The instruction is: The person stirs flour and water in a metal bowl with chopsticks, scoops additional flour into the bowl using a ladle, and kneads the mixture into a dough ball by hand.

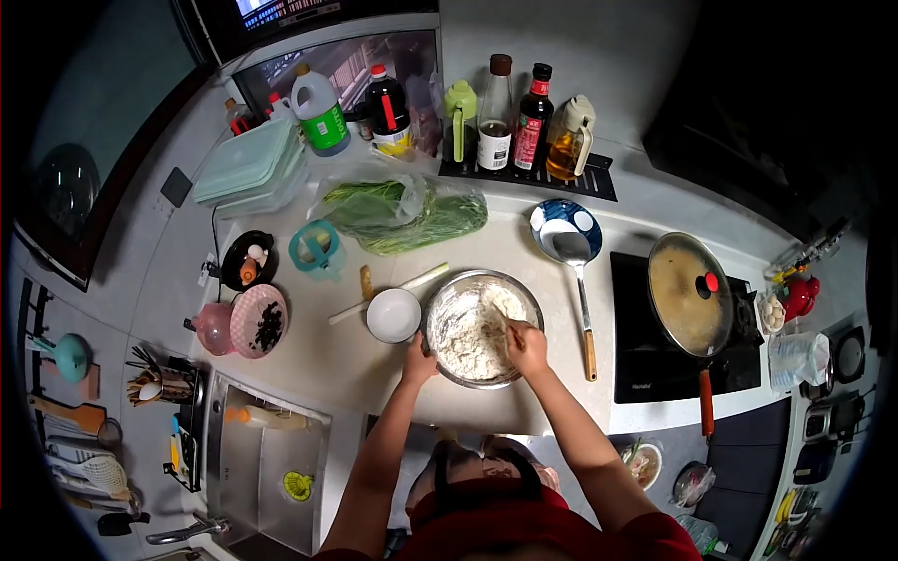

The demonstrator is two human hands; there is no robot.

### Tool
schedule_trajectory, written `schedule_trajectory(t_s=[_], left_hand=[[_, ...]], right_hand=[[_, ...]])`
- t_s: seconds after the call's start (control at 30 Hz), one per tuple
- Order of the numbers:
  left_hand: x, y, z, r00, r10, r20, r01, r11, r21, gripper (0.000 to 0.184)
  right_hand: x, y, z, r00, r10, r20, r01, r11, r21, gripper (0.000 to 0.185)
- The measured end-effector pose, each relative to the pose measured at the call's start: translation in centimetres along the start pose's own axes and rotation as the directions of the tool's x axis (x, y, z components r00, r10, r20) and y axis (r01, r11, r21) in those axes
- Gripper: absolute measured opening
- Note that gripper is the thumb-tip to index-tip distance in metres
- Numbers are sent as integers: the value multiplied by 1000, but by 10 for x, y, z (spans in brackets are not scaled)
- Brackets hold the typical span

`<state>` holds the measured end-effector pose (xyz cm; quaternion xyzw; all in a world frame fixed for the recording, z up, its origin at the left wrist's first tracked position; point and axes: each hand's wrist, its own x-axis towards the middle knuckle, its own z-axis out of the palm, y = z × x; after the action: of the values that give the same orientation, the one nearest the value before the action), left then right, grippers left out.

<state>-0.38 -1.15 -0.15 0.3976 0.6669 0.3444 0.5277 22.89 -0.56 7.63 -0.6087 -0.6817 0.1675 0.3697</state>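
A steel mixing bowl [528,297] stands on the counter in front of me, with clumpy floury dough [466,341] inside. My left hand [421,363] grips the bowl's left rim, thumb up along the side. Over the right part of the bowl, my right hand [527,348] is closed on what look like chopsticks [502,321], their tips down in the dough and mostly hidden. Just left of the bowl sits a small white bowl [394,315]. Behind it lie a leek or scallion stalk [426,275] and a piece of ginger [366,280].
Bagged green chives [421,220] lie at the back. A ladle [585,309] rests on a blue plate [567,217]; a lidded pan [690,290] stands on the cooktop [645,374] at right. Left are a pink basket [245,304] with black fungus and a sink [267,467].
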Motion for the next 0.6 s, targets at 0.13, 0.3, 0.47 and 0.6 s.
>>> schedule_trajectory(t_s=[0.13, 0.3, 0.47, 0.6], left_hand=[[2, -2, 1, 1000, -12, -10, 13, 1000, 12, 63], [-1, 2, -1, 1000, -9, 5, 8, 998, 64, 63], [-2, 8, -4, 1000, 2, 18, -3, 999, 49, 63], [-3, 7, -4, 999, -27, 20, 26, 999, 39, 62]], right_hand=[[-9, 1, -34, 984, 137, -117, -104, 963, 248, 12], [-15, 20, -14, 998, 46, -48, -39, 991, 126, 11], [-24, -15, -25, 950, -10, 312, -60, 975, 214, 13], [-49, -60, -70, 936, -270, 226, 226, 953, 203, 10]])
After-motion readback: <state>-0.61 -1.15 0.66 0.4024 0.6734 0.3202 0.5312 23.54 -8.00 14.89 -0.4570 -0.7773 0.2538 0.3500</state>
